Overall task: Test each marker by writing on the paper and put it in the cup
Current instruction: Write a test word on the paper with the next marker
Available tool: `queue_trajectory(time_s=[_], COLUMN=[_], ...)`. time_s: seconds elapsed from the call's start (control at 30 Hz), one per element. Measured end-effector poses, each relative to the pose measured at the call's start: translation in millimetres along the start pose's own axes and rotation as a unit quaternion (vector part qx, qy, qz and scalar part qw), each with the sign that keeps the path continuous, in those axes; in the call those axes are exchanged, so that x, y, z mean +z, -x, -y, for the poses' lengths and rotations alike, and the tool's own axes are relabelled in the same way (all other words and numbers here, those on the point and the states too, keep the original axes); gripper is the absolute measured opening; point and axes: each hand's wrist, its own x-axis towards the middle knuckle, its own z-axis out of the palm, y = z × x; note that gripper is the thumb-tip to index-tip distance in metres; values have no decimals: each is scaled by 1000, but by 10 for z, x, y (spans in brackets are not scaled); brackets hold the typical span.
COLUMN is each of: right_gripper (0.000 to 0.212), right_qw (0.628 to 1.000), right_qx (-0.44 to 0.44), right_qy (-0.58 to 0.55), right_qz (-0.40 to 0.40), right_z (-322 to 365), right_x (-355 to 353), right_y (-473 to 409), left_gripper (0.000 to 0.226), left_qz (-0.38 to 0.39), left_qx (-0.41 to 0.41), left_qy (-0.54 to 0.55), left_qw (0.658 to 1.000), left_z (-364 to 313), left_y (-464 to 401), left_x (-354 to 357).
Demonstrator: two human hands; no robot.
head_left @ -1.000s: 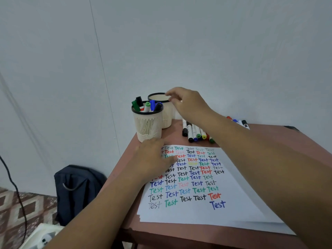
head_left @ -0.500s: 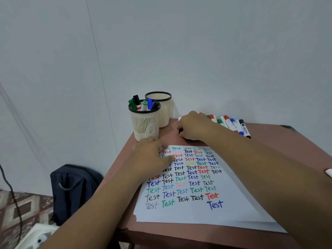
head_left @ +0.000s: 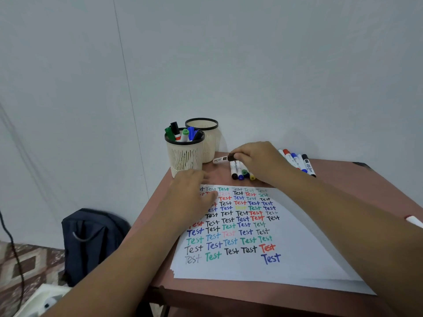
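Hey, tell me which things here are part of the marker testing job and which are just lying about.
Part of the job:
- marker pinched in the right hand
- paper under the left hand
- front cup holding markers
- rear cup
- loose markers on the table

Just lying about:
- dark backpack on the floor
- black cable

The paper (head_left: 297, 236) carries one word — "Test" — repeated in many colours.
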Motion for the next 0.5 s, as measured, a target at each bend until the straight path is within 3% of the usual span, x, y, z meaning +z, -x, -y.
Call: queue_trajectory(time_s=[0.17,0.3,0.43,0.5], right_gripper=[20,21,21,30], right_qw=[960,900,883,907], right_qx=[121,160,146,126], right_qy=[-249,-405,-443,-401], right_qz=[-45,-11,46,26], right_z=[-29,-34,-31,-42], right_x=[-200,-282,-304,-282], right_y=[427,687,846,867], left_gripper=[57,56,26,22], left_qz=[-30,-19,-16,-25], left_qx=[52,57,67,71], left_qy=[-32,-36,-24,-17], left_qw=[998,997,997,997], left_z=[-31,-55,-106,-140], left_y=[53,55,44,43], left_x=[-3,-18,-66,-98])
